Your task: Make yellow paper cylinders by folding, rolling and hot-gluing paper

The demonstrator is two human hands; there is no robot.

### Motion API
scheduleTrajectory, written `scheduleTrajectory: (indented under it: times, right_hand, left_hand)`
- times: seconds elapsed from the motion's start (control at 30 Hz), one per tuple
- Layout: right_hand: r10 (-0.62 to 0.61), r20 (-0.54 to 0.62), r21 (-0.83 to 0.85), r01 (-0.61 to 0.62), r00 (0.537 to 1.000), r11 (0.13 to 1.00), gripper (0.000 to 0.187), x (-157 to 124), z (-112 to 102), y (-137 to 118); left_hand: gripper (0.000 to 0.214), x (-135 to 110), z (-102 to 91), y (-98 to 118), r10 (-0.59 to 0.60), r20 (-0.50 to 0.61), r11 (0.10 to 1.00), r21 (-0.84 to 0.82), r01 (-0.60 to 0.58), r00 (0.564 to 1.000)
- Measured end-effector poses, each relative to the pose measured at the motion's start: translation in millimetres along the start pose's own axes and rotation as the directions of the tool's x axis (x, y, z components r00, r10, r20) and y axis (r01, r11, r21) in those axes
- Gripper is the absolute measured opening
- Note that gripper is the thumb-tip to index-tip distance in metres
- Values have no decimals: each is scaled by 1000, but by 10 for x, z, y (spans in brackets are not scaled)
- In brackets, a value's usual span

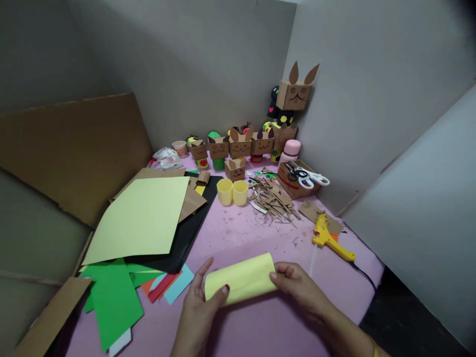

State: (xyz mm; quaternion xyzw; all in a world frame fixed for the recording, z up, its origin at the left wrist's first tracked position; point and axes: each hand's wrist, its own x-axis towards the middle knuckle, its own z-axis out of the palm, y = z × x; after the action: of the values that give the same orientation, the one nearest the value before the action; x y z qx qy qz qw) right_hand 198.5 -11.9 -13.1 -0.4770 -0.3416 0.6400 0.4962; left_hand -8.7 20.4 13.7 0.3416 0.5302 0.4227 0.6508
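Observation:
A rolled sheet of yellow paper is held between my two hands above the front of the table. My left hand grips its left end, thumb across the front and index finger raised behind. At the right end, my right hand pinches the edge between thumb and fingers. A seam runs along the front of the roll. Beyond it stand two short yellow paper tubes, side by side and touching. To the right lies a yellow glue gun with its black cord trailing off the table edge.
Pale yellow sheets lie over black sheets at left, with green paper nearer. Cardboard scraps are heaped mid-table. A box holds scissors. Cardboard animal figures and a pink bottle stand behind.

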Motion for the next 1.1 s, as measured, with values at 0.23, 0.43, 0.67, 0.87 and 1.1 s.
scheduleTrajectory:
  times: [0.23, 0.43, 0.67, 0.87, 1.1]
  right_hand:
    - [-38, -71, 32, 41, 997, 999, 37, -13, 43, -85]
    - [1, -101, 0, -1, 995, 1000, 32, 26, 39, -20]
    - [-235, -53, -195, 221, 970, 955, 42, -73, 137, -239]
    - [-603, -107, -413, 516, 791, 750, 25, -263, 194, -404]
    - [-762, 60, -534, 666, 645, 522, 20, -327, 271, -438]
  left_hand:
    - [75, 3, 23, 28, 14, -79, 1000, -9, -14, 997]
    - [81, 20, 11, 8, -15, -47, 1000, -21, 14, 999]
    - [67, 64, -35, -4, -98, 3, 981, -167, 97, 995]
    - [51, 104, -30, -79, -291, 222, 821, -441, 362, 931]
    - [32, 23, 126, -41, -309, 310, 855, -323, 405, 899]
